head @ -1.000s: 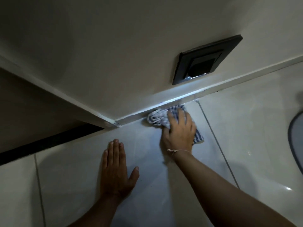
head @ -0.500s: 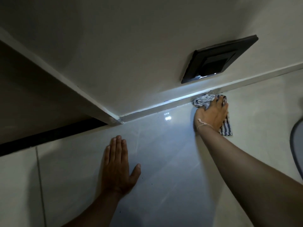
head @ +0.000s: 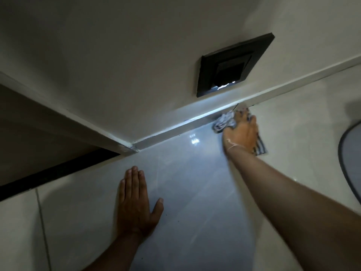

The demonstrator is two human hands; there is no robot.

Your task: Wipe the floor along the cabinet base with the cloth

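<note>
A crumpled blue-and-white striped cloth (head: 224, 122) lies on the glossy tiled floor (head: 187, 184), pressed against the pale cabinet base (head: 175, 130). My right hand (head: 241, 134) rests on top of the cloth and grips it, arm stretched forward; the hand is slightly blurred. Part of the cloth sticks out to the right under the palm. My left hand (head: 136, 200) lies flat on the floor nearer to me, fingers together and pointing toward the cabinet, holding nothing.
A black square frame (head: 232, 65) is set into the cabinet face above the cloth. The cabinet corner (head: 132, 147) juts out at centre left, with a dark gap (head: 58, 171) beside it. A grey rounded mat edge (head: 351, 163) shows at far right.
My right hand has slid the cloth to the right along the cabinet base, from near the corner to under the black frame. My left hand stayed planted on the floor.
</note>
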